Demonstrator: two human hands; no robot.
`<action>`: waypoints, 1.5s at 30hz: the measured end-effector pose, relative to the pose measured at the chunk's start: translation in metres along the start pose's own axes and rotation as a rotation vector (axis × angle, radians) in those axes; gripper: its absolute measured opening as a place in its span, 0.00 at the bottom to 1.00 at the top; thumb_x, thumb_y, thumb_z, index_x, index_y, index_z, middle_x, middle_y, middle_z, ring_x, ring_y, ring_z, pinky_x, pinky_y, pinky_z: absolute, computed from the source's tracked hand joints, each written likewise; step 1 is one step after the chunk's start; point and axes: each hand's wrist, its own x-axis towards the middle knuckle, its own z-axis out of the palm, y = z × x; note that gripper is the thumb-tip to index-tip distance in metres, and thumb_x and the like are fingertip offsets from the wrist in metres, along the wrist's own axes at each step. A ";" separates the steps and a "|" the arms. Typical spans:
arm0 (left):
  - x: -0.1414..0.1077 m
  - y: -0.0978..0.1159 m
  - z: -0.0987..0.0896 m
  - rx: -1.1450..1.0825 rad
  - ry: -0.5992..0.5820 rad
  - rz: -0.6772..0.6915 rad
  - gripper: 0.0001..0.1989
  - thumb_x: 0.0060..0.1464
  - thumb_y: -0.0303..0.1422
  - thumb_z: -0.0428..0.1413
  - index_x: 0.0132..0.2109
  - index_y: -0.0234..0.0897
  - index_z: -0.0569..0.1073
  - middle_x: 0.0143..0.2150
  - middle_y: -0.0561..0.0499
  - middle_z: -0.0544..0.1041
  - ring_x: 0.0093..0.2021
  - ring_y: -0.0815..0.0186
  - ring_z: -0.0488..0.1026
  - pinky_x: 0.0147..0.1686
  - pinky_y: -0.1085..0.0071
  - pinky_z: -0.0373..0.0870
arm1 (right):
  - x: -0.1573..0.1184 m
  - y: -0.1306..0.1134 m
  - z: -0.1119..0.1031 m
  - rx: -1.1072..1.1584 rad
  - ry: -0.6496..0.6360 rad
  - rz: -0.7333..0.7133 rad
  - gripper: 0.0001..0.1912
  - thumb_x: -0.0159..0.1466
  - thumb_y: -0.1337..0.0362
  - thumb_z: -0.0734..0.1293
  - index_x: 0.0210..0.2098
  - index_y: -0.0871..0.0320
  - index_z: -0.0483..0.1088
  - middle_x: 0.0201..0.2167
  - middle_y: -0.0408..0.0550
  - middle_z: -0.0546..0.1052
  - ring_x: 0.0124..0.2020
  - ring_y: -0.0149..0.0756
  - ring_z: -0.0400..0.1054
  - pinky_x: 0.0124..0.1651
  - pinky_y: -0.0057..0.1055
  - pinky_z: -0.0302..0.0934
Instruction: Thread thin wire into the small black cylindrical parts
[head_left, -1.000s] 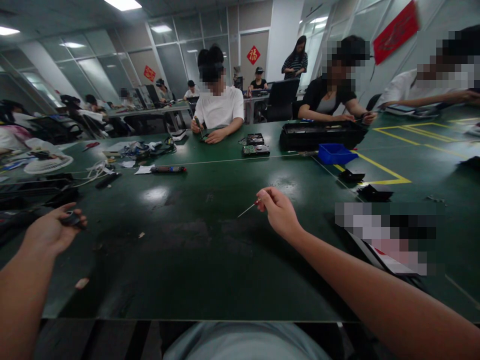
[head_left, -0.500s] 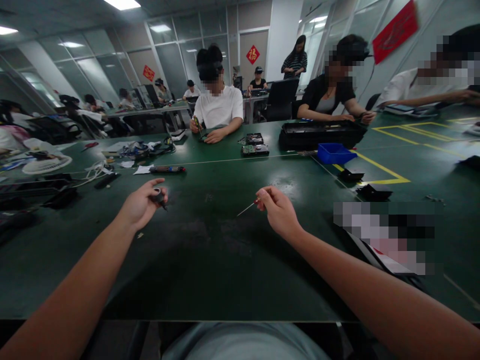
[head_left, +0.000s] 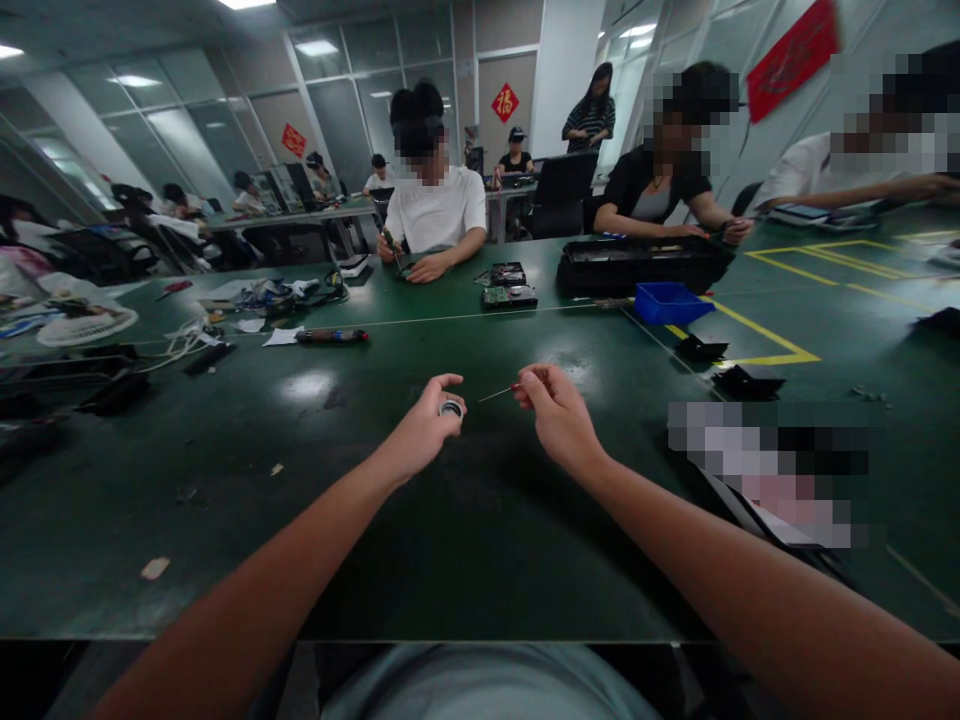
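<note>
My left hand (head_left: 424, 428) is curled round a small black round piece (head_left: 451, 409) whose pale, ring-like end faces the other hand. Its exact kind is unclear. In my right hand (head_left: 555, 405) a thin screwdriver (head_left: 496, 394) is pinched, with a bit of red showing at the fingers and the slim metal shaft pointing left. The shaft's tip is close to the black piece, with a small gap between them. Both hands are above the green table (head_left: 420, 560), and most of the screwdriver's handle is hidden by my fingers.
Two circuit-board drives (head_left: 510, 296) lie ahead, near a blue bin (head_left: 673, 303). A dark marker-like tool (head_left: 332, 336) lies to the left, with cables and parts beyond. Black brackets (head_left: 747, 381) are on the right. A person in white (head_left: 437, 218) works opposite.
My left hand has moved right with the black piece, from well apart to close by the screwdriver, and the piece's ringed end now shows. My right hand has barely moved.
</note>
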 end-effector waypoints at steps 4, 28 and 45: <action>-0.008 -0.019 0.019 0.344 -0.041 0.137 0.33 0.48 0.20 0.52 0.62 0.37 0.57 0.48 0.44 0.71 0.48 0.59 0.69 0.52 0.59 0.65 | 0.000 0.001 0.002 -0.009 -0.016 0.013 0.10 0.68 0.56 0.60 0.42 0.54 0.68 0.36 0.46 0.75 0.38 0.38 0.70 0.43 0.37 0.64; 0.011 -0.036 -0.012 0.498 0.076 0.292 0.19 0.57 0.29 0.61 0.56 0.41 0.74 0.55 0.47 0.77 0.56 0.56 0.72 0.60 0.55 0.64 | -0.006 -0.011 0.003 0.052 -0.076 -0.009 0.11 0.66 0.54 0.64 0.41 0.55 0.70 0.34 0.48 0.80 0.37 0.38 0.75 0.45 0.41 0.69; 0.011 -0.037 -0.014 0.517 0.076 0.276 0.20 0.58 0.30 0.60 0.57 0.42 0.74 0.55 0.48 0.77 0.55 0.56 0.72 0.59 0.55 0.64 | -0.003 -0.009 0.000 0.036 -0.094 -0.011 0.10 0.67 0.55 0.64 0.40 0.55 0.69 0.34 0.48 0.79 0.35 0.37 0.75 0.43 0.39 0.69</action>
